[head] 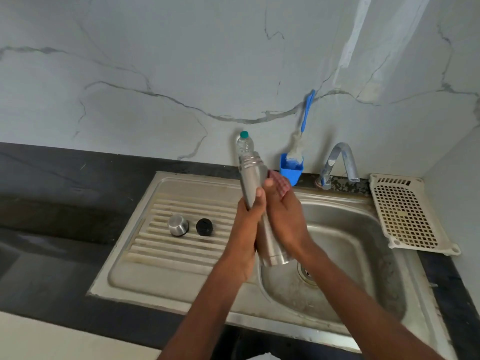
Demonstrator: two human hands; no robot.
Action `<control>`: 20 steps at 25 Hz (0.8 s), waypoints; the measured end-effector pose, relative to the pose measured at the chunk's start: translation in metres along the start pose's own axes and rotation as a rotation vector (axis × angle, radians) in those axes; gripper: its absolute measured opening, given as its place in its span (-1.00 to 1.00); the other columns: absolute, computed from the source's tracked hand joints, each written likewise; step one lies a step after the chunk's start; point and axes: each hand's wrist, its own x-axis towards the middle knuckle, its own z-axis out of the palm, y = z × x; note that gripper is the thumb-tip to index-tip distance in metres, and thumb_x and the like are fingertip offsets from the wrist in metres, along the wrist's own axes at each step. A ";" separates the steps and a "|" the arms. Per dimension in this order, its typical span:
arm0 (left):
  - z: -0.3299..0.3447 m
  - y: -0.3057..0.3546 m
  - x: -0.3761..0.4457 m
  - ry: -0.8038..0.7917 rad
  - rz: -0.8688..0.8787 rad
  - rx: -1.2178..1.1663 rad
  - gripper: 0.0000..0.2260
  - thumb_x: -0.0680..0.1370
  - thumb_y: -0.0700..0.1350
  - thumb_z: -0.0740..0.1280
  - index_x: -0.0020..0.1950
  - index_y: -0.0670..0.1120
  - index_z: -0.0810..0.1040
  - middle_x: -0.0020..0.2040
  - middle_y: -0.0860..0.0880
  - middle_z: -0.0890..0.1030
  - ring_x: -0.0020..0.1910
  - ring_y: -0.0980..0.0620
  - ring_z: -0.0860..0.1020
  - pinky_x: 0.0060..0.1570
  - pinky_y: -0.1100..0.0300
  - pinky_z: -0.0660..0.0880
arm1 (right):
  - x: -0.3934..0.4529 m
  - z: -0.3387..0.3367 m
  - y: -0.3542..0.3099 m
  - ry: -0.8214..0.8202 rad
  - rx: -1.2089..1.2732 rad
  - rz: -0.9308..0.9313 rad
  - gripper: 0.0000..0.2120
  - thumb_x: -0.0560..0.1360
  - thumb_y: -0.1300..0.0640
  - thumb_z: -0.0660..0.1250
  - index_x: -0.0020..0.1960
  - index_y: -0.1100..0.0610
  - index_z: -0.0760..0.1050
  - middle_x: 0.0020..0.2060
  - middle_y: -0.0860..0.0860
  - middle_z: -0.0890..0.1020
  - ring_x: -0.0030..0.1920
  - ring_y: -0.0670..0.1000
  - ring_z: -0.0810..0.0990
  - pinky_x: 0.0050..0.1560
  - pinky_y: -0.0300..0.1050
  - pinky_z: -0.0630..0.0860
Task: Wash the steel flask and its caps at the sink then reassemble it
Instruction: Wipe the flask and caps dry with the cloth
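My forearms entered from the bottom edge and met over the sink [337, 320]. Left hand [250, 219] was wrapped round the flask [253, 178] at mid-body, thumb up along the steel, fingers curled behind. Right hand [285, 216] held the flask from the other side, pressing a pink checked cloth [280, 184] against the upper body; fingers curled round cloth and steel together.

Flask: uncapped, threaded neck bare, held tilted with the neck up and away from me, leaning left, base toward me. It sat in the air above the line where drainboard [181, 245] meets basin, base just above the basin's left rim. It touched nothing but my hands and the cloth.

Caps: both on the ribbed drainboard, left of the flask and apart from it. Steel cap [178, 224] stood with its closed end up; black cap [204, 226] lay just to its right, the two near each other, not touching.

Basin: drain [306, 274] partly hidden behind the flask base and my right wrist. Tap [342, 162] at the back rim, spout curved over the basin.

Back of counter: clear bottle [244, 144] with a green cap stood behind the flask neck. Blue holder [292, 170] to its right held a brush [302, 128] leaning on the marble wall. White slotted tray [405, 216] lay on the counter right of the basin.
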 end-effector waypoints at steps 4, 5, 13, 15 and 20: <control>-0.024 0.009 0.019 0.287 0.014 -0.330 -0.40 0.39 0.09 0.60 0.33 -0.17 0.61 0.19 -0.27 0.70 0.18 -0.26 0.69 0.24 -0.20 0.63 | -0.029 0.010 0.022 -0.198 -0.075 -0.016 -0.60 0.68 -0.25 0.15 0.48 -0.19 0.41 0.24 -0.13 0.65 0.21 -0.18 0.62 0.22 -0.14 0.57; -0.030 0.010 0.024 0.350 0.052 -0.389 -0.38 0.36 0.07 0.64 0.34 -0.15 0.59 0.17 -0.27 0.70 0.18 -0.27 0.68 0.21 -0.22 0.63 | -0.035 0.015 0.020 -0.188 0.047 0.057 -0.62 0.68 -0.25 0.15 0.43 -0.17 0.47 0.19 -0.03 0.68 0.16 -0.12 0.64 0.17 -0.08 0.58; -0.069 0.011 0.027 0.306 0.349 -0.220 -0.22 0.42 -0.04 0.59 0.58 0.14 0.31 0.30 -0.04 0.64 0.21 -0.01 0.69 0.15 -0.04 0.66 | -0.023 0.059 0.019 -0.103 0.930 0.756 -0.51 0.67 -0.19 0.20 0.41 0.14 0.49 0.20 0.30 0.66 0.20 0.27 0.65 0.25 0.21 0.60; -0.093 0.009 0.028 0.318 0.408 -0.083 -0.13 0.39 -0.02 0.63 0.60 0.14 0.26 0.32 -0.04 0.62 0.24 -0.02 0.67 0.16 -0.02 0.66 | -0.027 0.069 0.030 -0.160 0.792 0.750 -0.60 0.70 -0.08 0.21 0.39 0.17 0.47 0.10 0.32 0.69 0.07 0.27 0.67 -0.09 0.07 0.65; -0.191 0.024 0.037 0.518 0.465 0.285 -0.20 0.36 -0.15 0.69 0.50 0.08 0.37 0.30 0.04 0.58 0.19 0.09 0.63 0.11 0.13 0.65 | -0.018 0.098 0.038 -0.197 0.455 0.651 -0.70 0.66 0.01 0.32 0.26 0.19 0.59 0.01 0.19 0.75 -0.05 0.14 0.74 -0.02 0.11 0.66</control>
